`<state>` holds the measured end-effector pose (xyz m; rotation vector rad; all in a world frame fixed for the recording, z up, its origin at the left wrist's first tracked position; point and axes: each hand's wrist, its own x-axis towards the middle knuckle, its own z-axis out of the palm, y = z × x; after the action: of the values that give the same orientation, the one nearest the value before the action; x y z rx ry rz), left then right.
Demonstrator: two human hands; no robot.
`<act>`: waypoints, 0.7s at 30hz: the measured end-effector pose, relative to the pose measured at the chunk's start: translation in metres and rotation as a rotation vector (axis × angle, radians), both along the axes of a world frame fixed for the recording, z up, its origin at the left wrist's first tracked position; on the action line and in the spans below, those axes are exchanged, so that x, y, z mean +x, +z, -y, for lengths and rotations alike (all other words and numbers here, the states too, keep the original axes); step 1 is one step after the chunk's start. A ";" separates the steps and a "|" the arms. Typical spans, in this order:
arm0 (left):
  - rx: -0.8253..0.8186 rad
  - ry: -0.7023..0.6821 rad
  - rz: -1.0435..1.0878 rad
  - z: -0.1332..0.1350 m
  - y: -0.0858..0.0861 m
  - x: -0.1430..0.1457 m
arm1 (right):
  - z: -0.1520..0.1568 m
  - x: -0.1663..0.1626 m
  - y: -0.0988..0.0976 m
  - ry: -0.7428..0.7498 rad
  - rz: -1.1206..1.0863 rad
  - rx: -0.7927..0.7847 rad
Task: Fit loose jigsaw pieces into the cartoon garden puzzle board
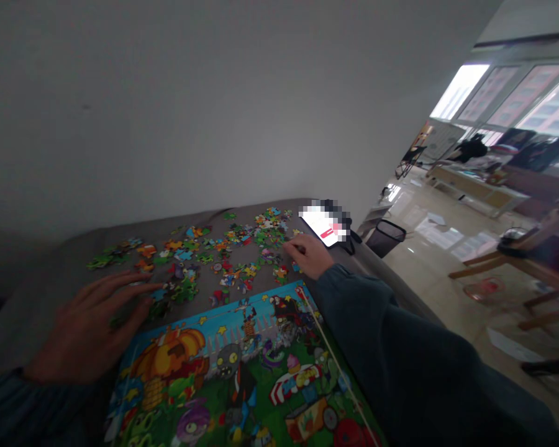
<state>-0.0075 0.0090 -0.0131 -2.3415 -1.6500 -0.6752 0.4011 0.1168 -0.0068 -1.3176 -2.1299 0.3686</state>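
Observation:
Loose jigsaw puzzle pieces (221,248) lie spread over the grey-covered table, mostly green, orange and blue. Nearest me is a colourful cartoon puzzle board (242,379), with zombies, plants, a big pumpkin and a fence in its picture. My left hand (93,323) is at the board's upper left corner, fingers stretched out and apart over a few pieces. Farther off, my right hand (310,254) rests at the right side of the scattered pieces. Its thumb and fingers are drawn together, and whatever is between them is too small to make out.
A lit phone (323,223) lies at the table's far right, with a dark strap or cable beside it. Behind the table rises a plain wall (214,105). Past the right edge stand a black mesh bin (386,237) and wooden furniture (517,267) on a shiny floor.

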 end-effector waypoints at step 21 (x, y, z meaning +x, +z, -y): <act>-0.158 0.142 0.070 -0.001 0.006 0.027 | -0.055 -0.101 0.034 0.265 0.396 0.023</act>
<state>0.0195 0.0096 -0.0066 -2.2990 -1.9453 -0.6265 0.3004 0.1721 0.0273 -1.1702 -2.6429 0.1982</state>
